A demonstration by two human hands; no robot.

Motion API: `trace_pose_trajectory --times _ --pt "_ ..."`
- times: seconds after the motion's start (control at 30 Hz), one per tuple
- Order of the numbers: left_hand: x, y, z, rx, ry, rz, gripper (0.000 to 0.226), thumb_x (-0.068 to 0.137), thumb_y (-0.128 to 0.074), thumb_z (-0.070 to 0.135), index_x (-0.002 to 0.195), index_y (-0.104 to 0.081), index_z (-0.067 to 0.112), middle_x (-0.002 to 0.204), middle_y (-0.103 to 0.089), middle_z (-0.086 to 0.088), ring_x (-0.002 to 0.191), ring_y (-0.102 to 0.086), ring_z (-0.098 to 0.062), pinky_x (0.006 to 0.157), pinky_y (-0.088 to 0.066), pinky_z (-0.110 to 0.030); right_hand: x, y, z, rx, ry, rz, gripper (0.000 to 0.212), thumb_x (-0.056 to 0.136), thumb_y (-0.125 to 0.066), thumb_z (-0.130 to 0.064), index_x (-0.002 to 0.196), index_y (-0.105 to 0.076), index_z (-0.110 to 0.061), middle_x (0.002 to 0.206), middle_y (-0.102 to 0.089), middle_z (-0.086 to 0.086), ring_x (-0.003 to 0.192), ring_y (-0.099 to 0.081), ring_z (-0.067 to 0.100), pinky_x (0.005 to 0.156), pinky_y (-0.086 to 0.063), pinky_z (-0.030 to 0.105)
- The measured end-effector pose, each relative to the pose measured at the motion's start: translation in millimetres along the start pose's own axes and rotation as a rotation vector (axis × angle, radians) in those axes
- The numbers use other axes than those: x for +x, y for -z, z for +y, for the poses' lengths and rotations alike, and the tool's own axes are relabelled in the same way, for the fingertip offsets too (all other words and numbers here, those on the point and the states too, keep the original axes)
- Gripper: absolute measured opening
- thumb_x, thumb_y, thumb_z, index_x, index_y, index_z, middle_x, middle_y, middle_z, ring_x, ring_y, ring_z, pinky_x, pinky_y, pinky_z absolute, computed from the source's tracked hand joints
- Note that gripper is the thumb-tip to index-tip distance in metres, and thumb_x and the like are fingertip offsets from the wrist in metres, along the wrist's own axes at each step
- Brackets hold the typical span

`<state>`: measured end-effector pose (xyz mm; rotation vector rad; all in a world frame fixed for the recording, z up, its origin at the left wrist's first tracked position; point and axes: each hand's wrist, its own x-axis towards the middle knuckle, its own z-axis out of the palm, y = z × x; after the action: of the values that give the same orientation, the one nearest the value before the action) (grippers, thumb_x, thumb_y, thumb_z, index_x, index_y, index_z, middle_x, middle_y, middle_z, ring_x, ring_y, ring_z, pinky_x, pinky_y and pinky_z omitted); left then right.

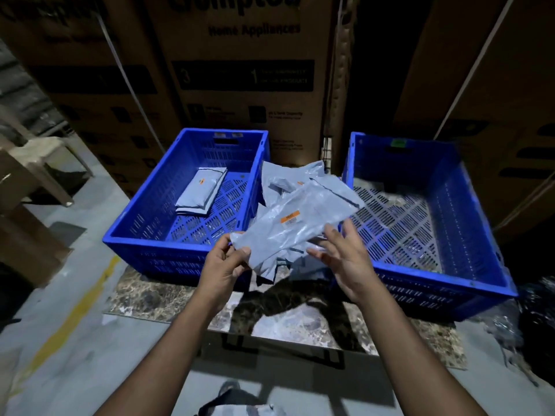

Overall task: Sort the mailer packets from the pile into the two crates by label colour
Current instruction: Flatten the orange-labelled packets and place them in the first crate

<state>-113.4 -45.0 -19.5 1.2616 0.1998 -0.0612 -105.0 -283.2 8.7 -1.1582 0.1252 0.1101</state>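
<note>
Item 1: held mailer packet [295, 223], grey, with an orange label [289, 212] facing up. It sits raised between the two crates, above the pile. My left hand [223, 267] pinches its near left corner, thumb on top and the other fingers curled beneath. My right hand [345, 261] is at the packet's right edge with its fingers [333, 231] straight and spread; I cannot tell whether they touch it.

Item 2: pile of packets [285, 181], grey, crumpled, lying between the crates and partly hidden by the held one. A small orange mark shows on one of them.

Item 3: left crate [144, 217], blue, slatted. It holds a short stack of flat grey packets [201, 190] toward its far left, the top one showing an orange label.

Item 4: right crate [468, 223], blue, slatted, with a green tag [398, 143] on its far wall. I see no packets on the part of its floor in view.

Item 5: marble-patterned slab [156, 298] under both crates and the pile, lying on the grey floor.

Item 6: large cardboard cartons [246, 70] standing behind the crates, printed "Home Appliances".

Item 7: beige plastic chair [39, 157] at far left.
</note>
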Motion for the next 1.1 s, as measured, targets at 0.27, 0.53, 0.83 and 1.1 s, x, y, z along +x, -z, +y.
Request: trace_pose_trajectory --times 0.27,0.53,0.83,1.1 --pt "19 36 16 0.006 -0.045 0.131 0.037 0.084 -0.074 0.004 0.116 -0.055 0.007 0.095 -0.057 -0.017 0.082 -0.057 -0.033 0.066 -0.059 -0.034 49 -87 15 -0.379 0.062 -0.240 0.057 0.093 -0.068 -0.011 0.138 -0.039 -0.029 0.127 -0.062 0.002 0.101 -0.071 0.012 0.086 -0.059 0.035" --pt "84 118 61 0.327 -0.022 0.031 0.023 0.089 -0.073 0.011 0.104 -0.057 0.018 0.084 -0.070 -0.016 0.078 -0.071 -0.025 0.081 -0.054 -0.041 130 -184 40 -0.554 0.139 -0.162 0.065 0.081 -0.076 -0.024 0.137 -0.047 -0.037 0.123 -0.066 -0.010 0.106 -0.068 0.011 0.091 -0.058 0.044" --pt "169 207 96 0.703 0.082 -0.083 0.048 0.067 -0.079 0.053 0.109 -0.063 0.036 0.103 -0.071 0.004 0.098 -0.069 -0.010 0.091 -0.056 -0.039 237 -258 92 -0.573 -0.133 -0.020 0.047 0.089 -0.068 -0.008 0.130 -0.050 -0.022 0.081 -0.064 -0.001 0.069 -0.062 0.017 0.075 -0.055 0.043" --pt "223 224 113 0.865 0.105 -0.104 0.045 0.088 -0.072 0.039 0.126 -0.057 0.023 0.126 -0.063 0.003 0.114 -0.061 -0.013 0.096 -0.048 -0.030 299 -300 130 -0.415 -0.321 0.115 0.034 0.093 -0.054 0.007 0.121 -0.051 -0.011 0.092 -0.065 0.013 0.059 -0.056 0.024 0.048 -0.044 0.031"
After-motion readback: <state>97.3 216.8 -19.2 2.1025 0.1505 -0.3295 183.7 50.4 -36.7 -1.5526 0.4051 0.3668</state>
